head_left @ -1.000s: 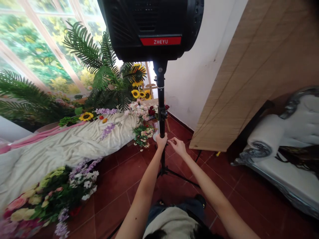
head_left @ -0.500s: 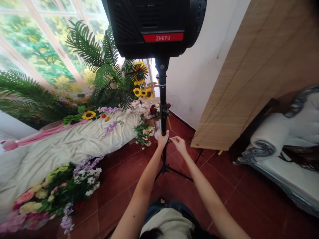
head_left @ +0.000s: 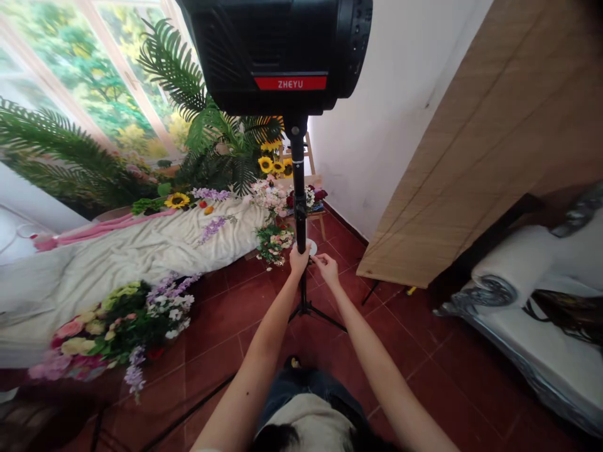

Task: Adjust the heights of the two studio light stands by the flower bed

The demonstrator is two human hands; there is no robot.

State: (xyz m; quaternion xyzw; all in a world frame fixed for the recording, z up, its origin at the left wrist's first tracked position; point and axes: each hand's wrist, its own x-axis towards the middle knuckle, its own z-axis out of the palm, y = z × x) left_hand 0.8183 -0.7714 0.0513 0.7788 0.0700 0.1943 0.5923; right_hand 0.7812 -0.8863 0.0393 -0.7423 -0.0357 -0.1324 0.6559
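A black studio light [head_left: 282,50] with a red ZHEYU label sits on top of a black light stand [head_left: 300,188]. My left hand [head_left: 299,258] is wrapped round the upright pole of the stand. Just right of it, my right hand [head_left: 326,267] has its fingers pinched at a small dark knob on the pole, which the fingertips mostly hide. The stand's legs spread on the red tiled floor [head_left: 264,314] below my hands.
Left, a cream blanket [head_left: 141,251] lies among flowers [head_left: 98,326] and palm leaves [head_left: 174,69]. Behind the pole are sunflowers [head_left: 277,166] and a wooden easel [head_left: 308,154]. Right, a woven blind [head_left: 433,157] leans near a white sofa [head_left: 522,257].
The view has shifted, so the light, stand and both hands appear further left. Both hands keep their places on the pole.
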